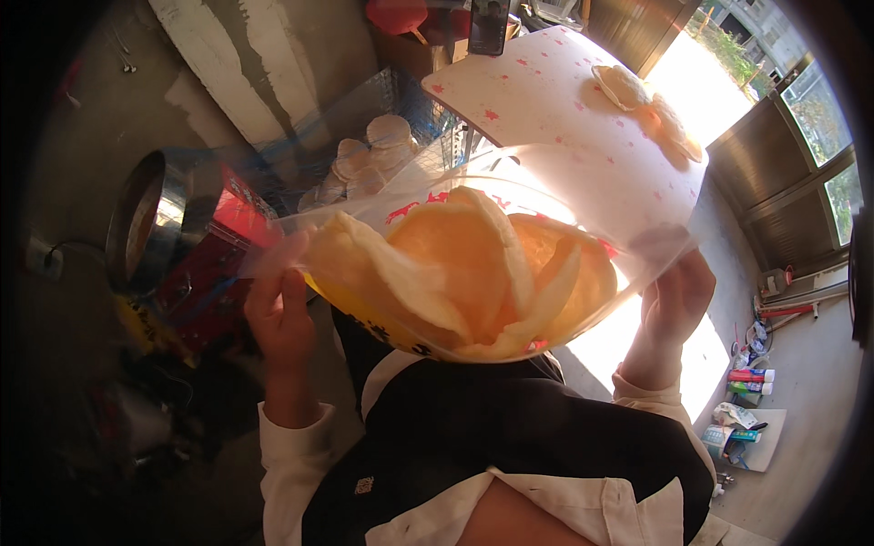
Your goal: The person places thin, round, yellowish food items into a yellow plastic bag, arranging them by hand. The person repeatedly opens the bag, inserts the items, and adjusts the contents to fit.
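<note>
A clear plastic bag (410, 348) with red and yellow print is stretched wide in front of my body. Several large, pale, puffed crackers (457, 259) stand inside it, curled and overlapping. My left hand (281, 314) pinches the bag's left top corner, and my right hand (676, 293) grips its right top corner. Beyond the bag, more puffed crackers (652, 112) lie at the far right edge of a white table. Another heap of round crackers (379, 157) shows through clear plastic behind the bag on the left.
The white table (546, 89) bears red flower prints; a phone (489, 27) stands upright by its far left edge. A round metal pan (140, 222) and a red box (212, 280) are at the left. Bottles (750, 382) and a tray (768, 440) lie on the floor at right.
</note>
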The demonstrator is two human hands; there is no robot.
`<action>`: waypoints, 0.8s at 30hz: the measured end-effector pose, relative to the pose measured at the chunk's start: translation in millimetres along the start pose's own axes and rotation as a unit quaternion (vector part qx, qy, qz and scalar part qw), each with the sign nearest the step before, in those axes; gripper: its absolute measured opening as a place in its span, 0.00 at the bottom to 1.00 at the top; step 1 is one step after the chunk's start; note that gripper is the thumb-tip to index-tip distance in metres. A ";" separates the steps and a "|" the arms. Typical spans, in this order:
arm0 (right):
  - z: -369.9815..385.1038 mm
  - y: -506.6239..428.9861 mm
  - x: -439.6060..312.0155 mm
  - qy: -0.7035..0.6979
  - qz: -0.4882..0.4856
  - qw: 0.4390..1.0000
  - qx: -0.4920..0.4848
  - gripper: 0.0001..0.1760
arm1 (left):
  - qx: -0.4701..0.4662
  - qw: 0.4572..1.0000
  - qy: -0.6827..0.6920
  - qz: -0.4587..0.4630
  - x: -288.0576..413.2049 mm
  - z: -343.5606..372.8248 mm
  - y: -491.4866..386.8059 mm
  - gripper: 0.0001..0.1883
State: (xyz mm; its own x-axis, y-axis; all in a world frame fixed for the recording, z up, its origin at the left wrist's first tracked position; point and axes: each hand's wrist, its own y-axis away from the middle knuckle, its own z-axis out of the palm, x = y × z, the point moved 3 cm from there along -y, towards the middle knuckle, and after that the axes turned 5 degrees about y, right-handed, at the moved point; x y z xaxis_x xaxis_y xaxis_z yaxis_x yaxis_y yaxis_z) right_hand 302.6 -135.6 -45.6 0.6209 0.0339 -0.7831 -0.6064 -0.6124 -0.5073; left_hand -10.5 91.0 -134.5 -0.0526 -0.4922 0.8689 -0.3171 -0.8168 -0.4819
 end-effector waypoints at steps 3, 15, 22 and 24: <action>6.0 2.8 -15.8 -0.032 -0.108 0.991 -0.069 0.10 | 0.047 0.997 0.019 -0.060 5.0 10.4 -6.0 0.14; 12.4 -12.6 8.2 -0.102 0.082 0.991 0.040 0.06 | 0.032 0.999 0.006 0.022 4.7 10.3 -13.2 0.16; -8.3 -6.2 60.2 -0.052 0.080 0.995 0.005 0.14 | -0.030 0.992 -0.025 0.120 37.0 16.1 5.1 0.16; -16.4 -8.7 56.4 0.003 0.008 1.000 -0.013 0.18 | -0.037 0.995 0.020 0.088 39.6 28.1 10.7 0.17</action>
State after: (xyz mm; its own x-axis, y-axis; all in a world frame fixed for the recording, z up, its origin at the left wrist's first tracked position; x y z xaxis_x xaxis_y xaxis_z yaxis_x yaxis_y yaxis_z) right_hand 351.0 -141.3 -79.4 0.6145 0.0193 -0.7887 -0.6025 -0.6339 -0.4849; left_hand 10.6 54.4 -108.5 -0.1511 -0.6112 0.7769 -0.3689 -0.6943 -0.6179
